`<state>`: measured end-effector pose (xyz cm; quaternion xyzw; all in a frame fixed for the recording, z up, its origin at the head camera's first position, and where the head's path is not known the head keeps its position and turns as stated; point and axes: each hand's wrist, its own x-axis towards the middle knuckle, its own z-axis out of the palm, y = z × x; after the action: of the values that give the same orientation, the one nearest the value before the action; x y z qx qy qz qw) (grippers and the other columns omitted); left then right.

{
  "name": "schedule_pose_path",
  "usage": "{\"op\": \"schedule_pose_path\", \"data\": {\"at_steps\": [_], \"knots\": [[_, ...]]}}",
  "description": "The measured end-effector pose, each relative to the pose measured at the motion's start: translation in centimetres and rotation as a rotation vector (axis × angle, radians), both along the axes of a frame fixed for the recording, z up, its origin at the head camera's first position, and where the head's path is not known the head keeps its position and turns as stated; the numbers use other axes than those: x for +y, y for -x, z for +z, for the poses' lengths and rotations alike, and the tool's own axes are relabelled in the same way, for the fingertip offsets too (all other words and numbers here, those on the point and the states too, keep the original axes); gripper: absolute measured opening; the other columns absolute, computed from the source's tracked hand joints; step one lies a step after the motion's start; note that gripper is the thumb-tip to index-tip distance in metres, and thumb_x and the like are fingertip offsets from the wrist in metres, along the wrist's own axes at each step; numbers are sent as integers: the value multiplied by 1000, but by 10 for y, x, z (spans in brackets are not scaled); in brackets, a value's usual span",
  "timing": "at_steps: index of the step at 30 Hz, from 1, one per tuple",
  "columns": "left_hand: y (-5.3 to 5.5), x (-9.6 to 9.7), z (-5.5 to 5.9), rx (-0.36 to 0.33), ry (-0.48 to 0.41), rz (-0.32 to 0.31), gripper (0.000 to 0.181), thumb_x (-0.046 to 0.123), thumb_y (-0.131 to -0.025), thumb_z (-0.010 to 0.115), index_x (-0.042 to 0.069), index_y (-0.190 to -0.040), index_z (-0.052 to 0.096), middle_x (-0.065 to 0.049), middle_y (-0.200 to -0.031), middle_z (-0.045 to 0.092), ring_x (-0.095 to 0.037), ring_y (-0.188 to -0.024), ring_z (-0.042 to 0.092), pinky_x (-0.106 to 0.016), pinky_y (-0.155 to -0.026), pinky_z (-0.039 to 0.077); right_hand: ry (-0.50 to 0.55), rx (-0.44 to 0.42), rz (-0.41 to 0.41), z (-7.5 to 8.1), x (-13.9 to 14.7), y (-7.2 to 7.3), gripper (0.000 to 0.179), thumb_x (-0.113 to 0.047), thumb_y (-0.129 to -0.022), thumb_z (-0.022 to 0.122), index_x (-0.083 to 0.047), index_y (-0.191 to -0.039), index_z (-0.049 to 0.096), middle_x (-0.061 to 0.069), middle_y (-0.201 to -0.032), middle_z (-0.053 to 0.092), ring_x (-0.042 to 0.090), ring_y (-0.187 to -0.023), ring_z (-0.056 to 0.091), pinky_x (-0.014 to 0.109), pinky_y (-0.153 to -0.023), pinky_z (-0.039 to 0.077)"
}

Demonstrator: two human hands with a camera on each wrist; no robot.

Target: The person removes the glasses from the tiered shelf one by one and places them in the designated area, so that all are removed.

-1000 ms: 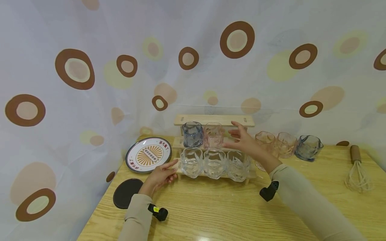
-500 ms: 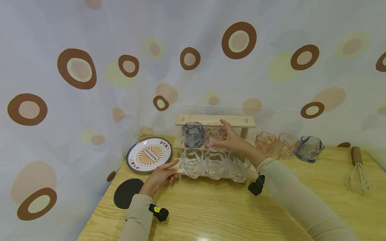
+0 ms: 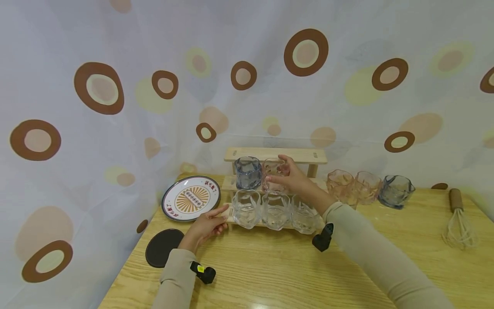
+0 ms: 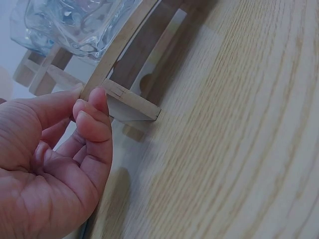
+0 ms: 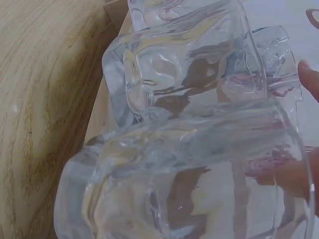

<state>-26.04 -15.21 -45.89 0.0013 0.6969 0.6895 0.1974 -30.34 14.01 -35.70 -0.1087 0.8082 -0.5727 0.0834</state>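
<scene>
In the head view a tiered wooden rack (image 3: pixel 254 152) holds tumblers with wavy sides. My left hand (image 3: pixel 206 225) pinches the left end of its front shelf (image 4: pixel 118 54) between thumb and fingers, close up in the left wrist view. On the tier behind, my right hand (image 3: pixel 296 179) grips a pink glass (image 3: pixel 272 168), thumb in front and fingers at the far side. A blue glass (image 3: pixel 247 174) stands directly left of it. Three clear glasses (image 3: pixel 247 209) line the front shelf. In the right wrist view a clear glass (image 5: pixel 194 179) partly covers my right fingers (image 5: pixel 291 174).
Right of the rack stand an amber-pink glass (image 3: pixel 339 182), a pink glass (image 3: pixel 367 187) and a blue glass (image 3: pixel 396 192). A whisk (image 3: pixel 458 216) lies far right. Left are a patterned plate (image 3: pixel 191 198) and a black disc (image 3: pixel 164 247). A patterned curtain (image 3: pixel 247 111) hangs behind.
My right hand has moved left from beside the pink glass and closed its fingers around it. The left hand stays on the rack's end.
</scene>
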Motion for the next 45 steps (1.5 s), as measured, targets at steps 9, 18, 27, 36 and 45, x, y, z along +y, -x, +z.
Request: {"op": "schedule_pose_path", "data": {"at_steps": [9,18,27,36,45], "knots": [[0,0,0,3,25,-1,47,9,-96,55,14,-142,46,-1,-69,64,-7,-57,49,-20,-55,41,71,-2,-48,-2,-2,2,87,-17,-83,74,-13,-150,18,23,-136,37,37,-126,40,49,-99,38],[1,-1,-1,12,14,-16,48,9,-96,54,12,-143,44,0,-69,64,-6,-57,49,-19,-55,41,161,-19,-99,-6,-3,3,89,-15,-83,75,-12,-150,18,19,-147,28,33,-136,27,48,-106,31],[1,0,-3,7,2,-2,48,7,-96,55,11,-142,45,0,-68,63,-7,-56,49,-20,-54,40,199,1,-158,-4,-5,-2,87,-13,-83,74,-9,-150,19,20,-145,30,34,-132,31,46,-103,34],[2,0,-4,10,0,-8,48,6,-96,55,11,-143,44,0,-67,64,-7,-56,49,-19,-54,41,188,5,-229,-2,-2,-8,93,-19,-82,76,-11,-152,15,18,-147,28,33,-131,33,45,-104,35],[2,0,-4,8,8,4,48,6,-96,54,12,-142,45,-2,-69,63,-7,-56,48,-20,-55,40,157,26,-248,4,3,-18,92,-21,-82,76,-11,-151,15,16,-148,28,30,-136,29,44,-107,32]]}}
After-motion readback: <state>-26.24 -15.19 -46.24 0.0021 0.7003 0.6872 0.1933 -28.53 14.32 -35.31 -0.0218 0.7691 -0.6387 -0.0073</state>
